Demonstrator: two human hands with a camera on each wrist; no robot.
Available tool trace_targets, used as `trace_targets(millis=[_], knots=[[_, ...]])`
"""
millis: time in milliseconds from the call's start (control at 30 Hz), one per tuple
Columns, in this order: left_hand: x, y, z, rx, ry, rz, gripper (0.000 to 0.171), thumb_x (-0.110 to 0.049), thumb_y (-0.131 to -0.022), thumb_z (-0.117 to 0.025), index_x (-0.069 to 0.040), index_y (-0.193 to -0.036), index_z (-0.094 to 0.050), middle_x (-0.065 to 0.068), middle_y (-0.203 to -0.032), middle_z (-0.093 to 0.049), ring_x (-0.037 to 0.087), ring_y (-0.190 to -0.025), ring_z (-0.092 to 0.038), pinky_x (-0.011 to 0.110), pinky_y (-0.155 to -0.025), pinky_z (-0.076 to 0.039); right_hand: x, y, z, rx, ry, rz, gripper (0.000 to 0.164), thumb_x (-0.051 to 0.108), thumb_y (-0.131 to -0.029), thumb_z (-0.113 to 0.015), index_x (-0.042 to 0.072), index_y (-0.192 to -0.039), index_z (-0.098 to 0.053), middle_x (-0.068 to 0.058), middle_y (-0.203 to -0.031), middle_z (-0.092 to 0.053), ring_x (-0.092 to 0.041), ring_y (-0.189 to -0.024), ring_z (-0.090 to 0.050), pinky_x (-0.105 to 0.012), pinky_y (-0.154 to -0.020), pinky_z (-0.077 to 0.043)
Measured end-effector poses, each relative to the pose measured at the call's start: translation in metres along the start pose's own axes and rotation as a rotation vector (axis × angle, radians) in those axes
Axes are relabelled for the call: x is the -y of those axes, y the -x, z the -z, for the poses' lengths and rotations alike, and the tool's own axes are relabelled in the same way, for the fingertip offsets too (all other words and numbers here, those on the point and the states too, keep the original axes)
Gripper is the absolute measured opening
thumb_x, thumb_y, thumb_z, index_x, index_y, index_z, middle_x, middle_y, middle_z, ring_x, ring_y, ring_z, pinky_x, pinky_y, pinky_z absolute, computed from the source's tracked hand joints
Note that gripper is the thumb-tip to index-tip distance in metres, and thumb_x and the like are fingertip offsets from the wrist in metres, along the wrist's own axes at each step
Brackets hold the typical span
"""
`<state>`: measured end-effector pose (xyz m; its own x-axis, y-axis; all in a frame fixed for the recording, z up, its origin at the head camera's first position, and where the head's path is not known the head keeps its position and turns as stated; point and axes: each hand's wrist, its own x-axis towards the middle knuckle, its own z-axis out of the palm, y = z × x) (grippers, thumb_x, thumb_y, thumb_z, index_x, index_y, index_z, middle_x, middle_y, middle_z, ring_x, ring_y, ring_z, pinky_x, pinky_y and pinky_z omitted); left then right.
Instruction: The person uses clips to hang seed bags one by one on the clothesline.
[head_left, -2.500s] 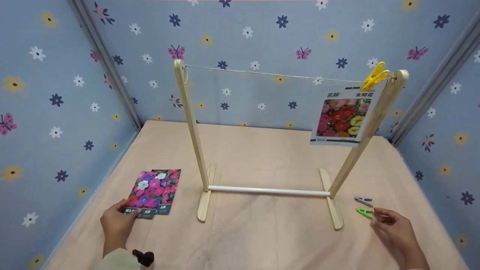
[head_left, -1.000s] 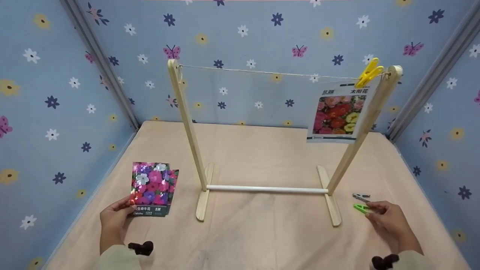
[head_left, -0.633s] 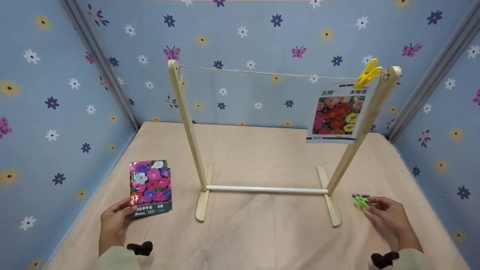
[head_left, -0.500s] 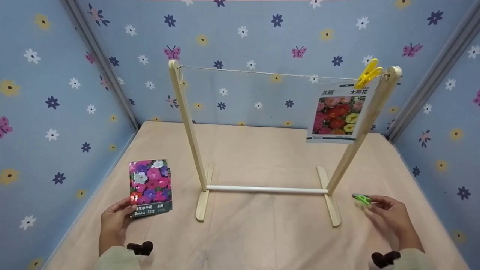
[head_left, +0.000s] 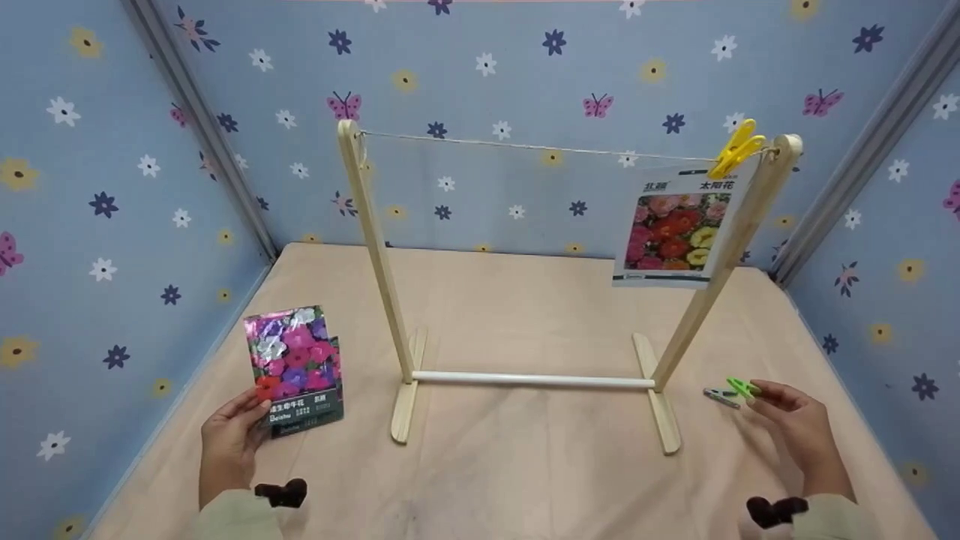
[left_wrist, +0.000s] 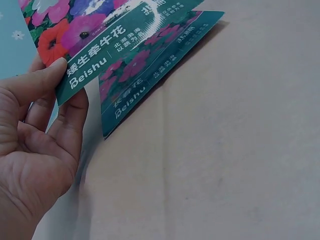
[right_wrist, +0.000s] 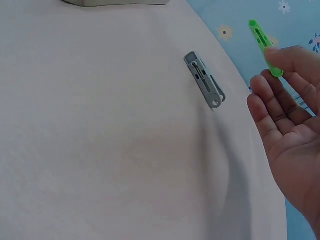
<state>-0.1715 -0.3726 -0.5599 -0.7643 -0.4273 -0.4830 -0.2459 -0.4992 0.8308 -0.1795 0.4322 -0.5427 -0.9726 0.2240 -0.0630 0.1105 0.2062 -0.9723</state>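
Packet [head_left: 289,356], held up in the left hand [head_left: 234,431], is pinched at its lower left edge between thumb and fingers, partly covering a second packet [left_wrist: 142,75]. Beyond the stand [head_left: 381,262], the right hand [head_left: 799,424] pinches a green peg [right_wrist: 260,37] near a grey peg [right_wrist: 202,77]. Probably the gathering step; next likely calls for bringing packet and peg to the string [head_left: 525,145]. Left fingertips behind the packet are hidden.

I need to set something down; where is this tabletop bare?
Bare: the peach tabletop in front of the white round crossbar, and behind it up to the blue flowered wall. Crowded: the left, where the left hand holds a glossy pink-flowered packet overlapping another packet, and the right, where the right hand pinches a green plastic clothespin near a grey one.
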Motion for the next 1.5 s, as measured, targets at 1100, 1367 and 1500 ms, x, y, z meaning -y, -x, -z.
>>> trace_targets(millis=[1100, 1367, 1500], knots=[[-0.019, 0.017, -0.027, 0.302, -0.088, -0.182, 0.023, 0.005, -0.085, -0.071, -0.016, -0.088, -0.08, -0.004, -0.088, -0.07, 0.012, -0.08, -0.064, 0.026, -0.073, -0.057, 0.043, 0.015, -0.005, 0.094, -0.409, 0.253, 0.03, -0.015, -0.086, -0.063, -0.01, -0.116, -0.064, -0.003, -0.101, -0.071, -0.012, -0.092, -0.066, -0.022, -0.081, -0.054], [-0.016, 0.02, -0.036, 0.334, -0.141, -0.231, 0.023, 0.007, -0.083, -0.072, -0.016, -0.086, -0.079, -0.003, -0.083, -0.069, 0.011, -0.077, -0.064, 0.026, -0.071, -0.058, 0.049, 0.022, -0.008, 0.091, -0.411, 0.291, 0.029, -0.016, -0.087, -0.061, -0.011, -0.115, -0.064, -0.004, -0.102, -0.07, -0.014, -0.091, -0.067, -0.024, -0.082, -0.055], [-0.013, 0.023, -0.042, 0.342, -0.151, -0.261, 0.024, 0.007, -0.083, -0.072, -0.016, -0.083, -0.079, -0.003, -0.081, -0.067, 0.011, -0.076, -0.062, 0.024, -0.07, -0.057, 0.051, 0.026, -0.012, 0.086, -0.42, 0.31, 0.029, -0.017, -0.089, -0.058, -0.015, -0.117, -0.06, -0.007, -0.103, -0.07, -0.016, -0.093, -0.067, -0.025, -0.083, -0.055]])
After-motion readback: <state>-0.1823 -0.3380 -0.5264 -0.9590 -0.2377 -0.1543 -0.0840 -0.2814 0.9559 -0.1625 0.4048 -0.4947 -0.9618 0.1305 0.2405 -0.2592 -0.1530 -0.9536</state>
